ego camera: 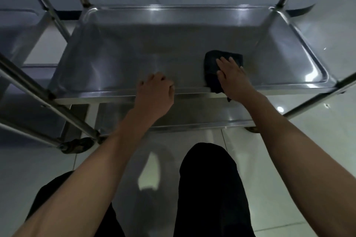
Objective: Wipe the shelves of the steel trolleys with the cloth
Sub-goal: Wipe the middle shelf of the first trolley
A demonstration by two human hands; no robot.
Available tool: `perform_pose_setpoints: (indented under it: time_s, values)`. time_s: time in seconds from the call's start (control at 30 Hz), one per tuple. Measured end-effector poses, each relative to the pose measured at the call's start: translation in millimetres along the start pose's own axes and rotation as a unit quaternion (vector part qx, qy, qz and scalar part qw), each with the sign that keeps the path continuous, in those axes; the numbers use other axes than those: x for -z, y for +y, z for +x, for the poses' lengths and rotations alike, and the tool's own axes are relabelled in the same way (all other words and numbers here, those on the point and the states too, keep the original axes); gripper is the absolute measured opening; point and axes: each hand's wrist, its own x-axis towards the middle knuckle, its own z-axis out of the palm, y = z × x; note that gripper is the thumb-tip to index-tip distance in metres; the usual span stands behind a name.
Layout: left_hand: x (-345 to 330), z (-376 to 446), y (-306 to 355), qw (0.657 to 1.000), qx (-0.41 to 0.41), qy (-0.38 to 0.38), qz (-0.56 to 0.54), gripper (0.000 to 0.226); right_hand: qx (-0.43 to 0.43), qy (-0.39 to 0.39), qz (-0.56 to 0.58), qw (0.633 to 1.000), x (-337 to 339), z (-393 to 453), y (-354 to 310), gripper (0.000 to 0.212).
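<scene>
Right hand (234, 77) is lying flat on the dark cloth (213, 63), fingers straight and spread, pressing it down onto the middle shelf (134, 52) of the steel trolley (300, 29). Grip there is released, not clenched, just palm and fingers bearing on the fabric. Cloth is sitting on the right half of the shelf, near the front lip, with one corner drooping over the front edge beside my wrist.

Left hand (156, 92) is resting on the shelf's front rim, left of the cloth and apart from it. Fingers are curling over the lip, so this grip is grasping the shelf edge.

Lower shelf (192, 115) is showing just beneath the front rim. A second trolley (25, 31) is standing hard against the left side. A castor (77, 145) is sitting on the glossy tiled floor (289, 159). My dark trouser legs (210, 188) are filling the bottom of the view.
</scene>
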Motion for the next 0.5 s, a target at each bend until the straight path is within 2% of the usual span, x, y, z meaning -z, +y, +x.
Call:
perform_pose_setpoints:
  time_s: [0.5]
  values:
    - [-15.1, -25.9, 8.6, 0.999, -0.023, 0.003, 0.034, 0.038, -0.005, 0.018, 0.001, 1.0, -5.9, -24.2, 7.4, 0.05]
